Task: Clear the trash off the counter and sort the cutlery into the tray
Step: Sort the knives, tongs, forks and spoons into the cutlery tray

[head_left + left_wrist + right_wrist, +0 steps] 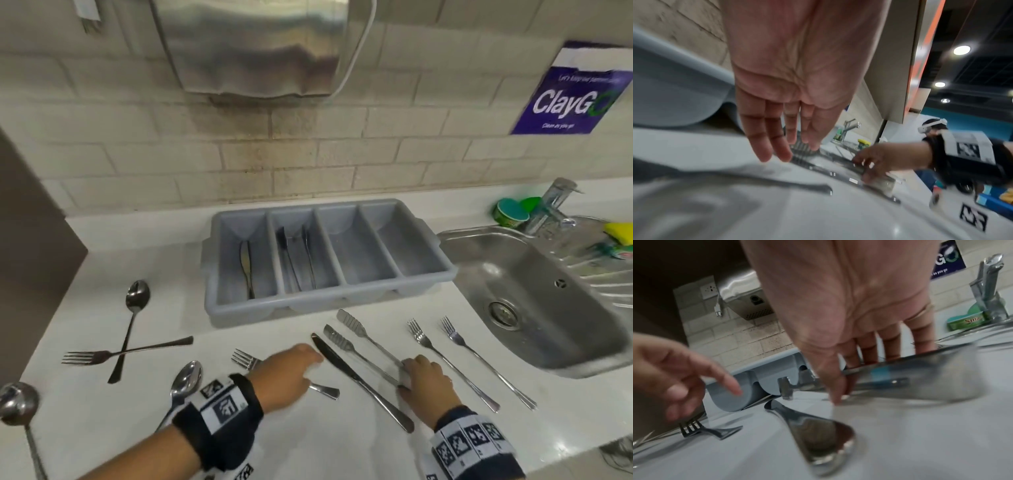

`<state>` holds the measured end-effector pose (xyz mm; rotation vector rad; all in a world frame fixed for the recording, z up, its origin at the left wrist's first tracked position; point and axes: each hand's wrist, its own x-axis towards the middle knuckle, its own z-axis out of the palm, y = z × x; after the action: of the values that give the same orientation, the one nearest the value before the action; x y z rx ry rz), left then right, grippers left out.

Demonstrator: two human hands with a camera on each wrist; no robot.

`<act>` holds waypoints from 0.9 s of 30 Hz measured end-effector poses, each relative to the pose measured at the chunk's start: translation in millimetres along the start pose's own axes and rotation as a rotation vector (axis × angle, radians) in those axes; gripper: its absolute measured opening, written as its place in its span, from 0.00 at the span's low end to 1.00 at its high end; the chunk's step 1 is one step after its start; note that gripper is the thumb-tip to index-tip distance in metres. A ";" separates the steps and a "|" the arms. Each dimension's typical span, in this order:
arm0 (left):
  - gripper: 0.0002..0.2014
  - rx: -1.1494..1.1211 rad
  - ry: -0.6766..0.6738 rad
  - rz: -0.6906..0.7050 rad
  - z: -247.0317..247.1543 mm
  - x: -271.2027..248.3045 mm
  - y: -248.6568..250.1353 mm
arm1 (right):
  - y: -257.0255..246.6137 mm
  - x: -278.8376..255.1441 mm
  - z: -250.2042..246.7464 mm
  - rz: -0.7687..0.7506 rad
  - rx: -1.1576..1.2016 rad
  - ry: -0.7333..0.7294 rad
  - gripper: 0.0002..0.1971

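A grey four-compartment cutlery tray [432,247] stands against the tiled wall. Its left slot holds a knife, and the second slot holds long dark utensils. In front of it, steel tongs [356,327] lie on the white counter beside a table knife [356,377]. My right hand [416,373] pinches the tongs [920,379] at their hinge end, thumb on one side and fingers on the other. My left hand [301,359] hovers open, fingers straight [777,146], close to the knife's tip. It hangs over a fork [245,359].
Two forks [445,359] lie right of the tongs, near the steel sink [548,308] and faucet [551,205]. A crossed spoon and fork [126,342], another spoon [186,380] and a ladle [17,404] lie at the left. A metal wall unit [257,44] hangs above.
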<state>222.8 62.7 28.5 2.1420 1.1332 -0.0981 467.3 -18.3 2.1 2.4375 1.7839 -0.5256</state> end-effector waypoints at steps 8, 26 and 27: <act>0.18 0.084 0.085 -0.109 51.5 -12.6 4.5 | 4.0 7.7 -70.1 -0.583 0.358 -0.044 0.10; 0.15 -0.252 0.542 -0.861 78.4 -44.8 24.0 | -174.0 156.8 -79.6 -0.368 -0.195 -0.026 0.22; 0.17 -0.291 0.538 -0.878 76.8 -45.8 20.4 | -174.8 156.7 -77.0 -0.359 -0.181 -0.035 0.22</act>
<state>228.7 -23.9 -1.1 1.3070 2.1838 0.2498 362.7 200.5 49.1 1.9892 2.1614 -0.4055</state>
